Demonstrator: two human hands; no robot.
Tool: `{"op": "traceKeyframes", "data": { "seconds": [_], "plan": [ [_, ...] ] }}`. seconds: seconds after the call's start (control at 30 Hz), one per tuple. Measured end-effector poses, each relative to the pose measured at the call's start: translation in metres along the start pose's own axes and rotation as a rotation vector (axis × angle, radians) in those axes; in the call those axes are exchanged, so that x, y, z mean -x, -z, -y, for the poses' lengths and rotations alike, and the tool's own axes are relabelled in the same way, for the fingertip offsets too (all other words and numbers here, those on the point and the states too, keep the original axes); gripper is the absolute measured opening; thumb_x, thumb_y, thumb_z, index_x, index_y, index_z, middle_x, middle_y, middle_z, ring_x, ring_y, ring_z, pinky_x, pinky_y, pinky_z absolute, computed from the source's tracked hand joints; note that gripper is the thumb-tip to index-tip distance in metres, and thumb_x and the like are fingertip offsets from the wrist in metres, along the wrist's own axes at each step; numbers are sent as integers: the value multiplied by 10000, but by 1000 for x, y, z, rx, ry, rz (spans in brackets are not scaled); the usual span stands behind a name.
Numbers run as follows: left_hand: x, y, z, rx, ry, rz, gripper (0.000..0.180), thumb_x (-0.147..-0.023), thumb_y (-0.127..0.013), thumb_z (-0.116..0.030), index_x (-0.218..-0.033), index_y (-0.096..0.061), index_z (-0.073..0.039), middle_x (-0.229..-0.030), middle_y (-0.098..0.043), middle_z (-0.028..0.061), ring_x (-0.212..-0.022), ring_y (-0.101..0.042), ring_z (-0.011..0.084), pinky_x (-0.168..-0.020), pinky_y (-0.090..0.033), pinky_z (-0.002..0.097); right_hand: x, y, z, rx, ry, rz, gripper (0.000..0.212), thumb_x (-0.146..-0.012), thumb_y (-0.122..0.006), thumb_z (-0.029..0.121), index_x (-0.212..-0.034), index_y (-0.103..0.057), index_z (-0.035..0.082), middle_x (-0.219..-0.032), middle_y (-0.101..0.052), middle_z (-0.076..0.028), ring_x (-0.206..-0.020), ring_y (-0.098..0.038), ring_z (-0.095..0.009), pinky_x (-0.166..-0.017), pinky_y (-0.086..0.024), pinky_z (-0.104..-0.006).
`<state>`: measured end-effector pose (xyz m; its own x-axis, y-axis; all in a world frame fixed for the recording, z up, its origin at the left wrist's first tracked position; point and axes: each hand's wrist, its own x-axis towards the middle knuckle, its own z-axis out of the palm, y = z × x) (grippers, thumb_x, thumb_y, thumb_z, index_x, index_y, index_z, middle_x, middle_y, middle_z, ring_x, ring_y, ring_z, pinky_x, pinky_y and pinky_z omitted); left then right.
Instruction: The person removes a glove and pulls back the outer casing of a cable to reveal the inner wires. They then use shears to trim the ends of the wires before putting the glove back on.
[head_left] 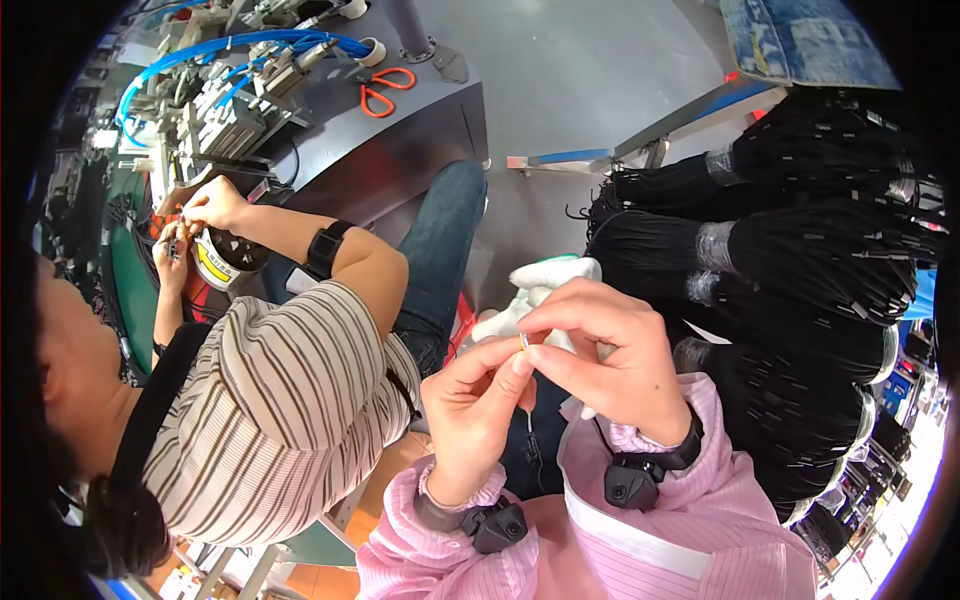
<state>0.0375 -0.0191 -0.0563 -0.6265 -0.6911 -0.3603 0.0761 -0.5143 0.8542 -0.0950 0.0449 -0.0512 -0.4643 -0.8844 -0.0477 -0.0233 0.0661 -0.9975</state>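
Observation:
My left hand [470, 405] and my right hand [612, 350] meet in front of me, fingertips nearly touching. Thumb and forefinger of each pinch a small silvery piece [524, 341], too small to make out fully; it looks like a cable's end. A thin cable [531, 425] hangs below the fingers toward my lap; whether it joins the piece is hidden. Behind my right hand lies a crumpled white cloth or glove [550, 274], partly covered by the fingers.
Big bundles of black cables [800, 250], bound with clear wrap, fill the right side. A co-worker in a striped shirt [280, 400] sits close at my left, hands near a white tub [222, 262]. Red-handled scissors [386, 92] lie on the grey machine table [345, 150].

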Motion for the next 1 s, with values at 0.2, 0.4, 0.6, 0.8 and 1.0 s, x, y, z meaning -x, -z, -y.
{"op": "traceKeyframes", "data": {
  "seconds": [0.2,0.4,0.6,0.8,1.0],
  "plan": [
    [-9,6,29,-222,80,-219,229,-898,-508,-101,-1068,-571,39,-815,-606,44,-690,-539,95,-616,-437,210,3,-1,2,33,9,-214,125,-776,-624,10,-897,-619,-21,-798,-561,-18,-570,-402,-5,-442,-282,-171],
    [4,38,115,-383,237,39,416,-883,-515,-137,-1234,-399,56,-1057,-558,82,-983,-514,158,-817,-426,268,12,-10,-18,104,-130,-151,101,-800,-618,76,-862,-618,-3,-697,-555,16,-551,-401,-1,-437,-295,-181],
    [37,74,110,-367,319,92,376,-872,-517,-112,-1206,-431,38,-1049,-567,76,-964,-528,141,-825,-421,259,37,-77,-87,160,-78,-121,204,-807,-609,228,-756,-591,31,-579,-548,-87,-514,-543,-185,-482,-401,-313],
    [52,103,104,-285,435,191,268,-867,-504,-110,-1092,-523,35,-1045,-571,65,-937,-538,118,-804,-423,234,71,-101,-97,39,-359,-122,256,-830,-585,252,-734,-588,15,-569,-550,-60,-497,-520,-157,-477,-396,-296],
    [52,151,109,-401,497,494,260,-881,-487,-103,-1114,-503,11,-1029,-574,63,-909,-556,139,-793,-442,248,104,-94,-69,-438,-521,-112,272,-875,-533,258,-751,-592,22,-556,-496,6,-481,-455,-72,-445,-339,-217]
  ]
}}
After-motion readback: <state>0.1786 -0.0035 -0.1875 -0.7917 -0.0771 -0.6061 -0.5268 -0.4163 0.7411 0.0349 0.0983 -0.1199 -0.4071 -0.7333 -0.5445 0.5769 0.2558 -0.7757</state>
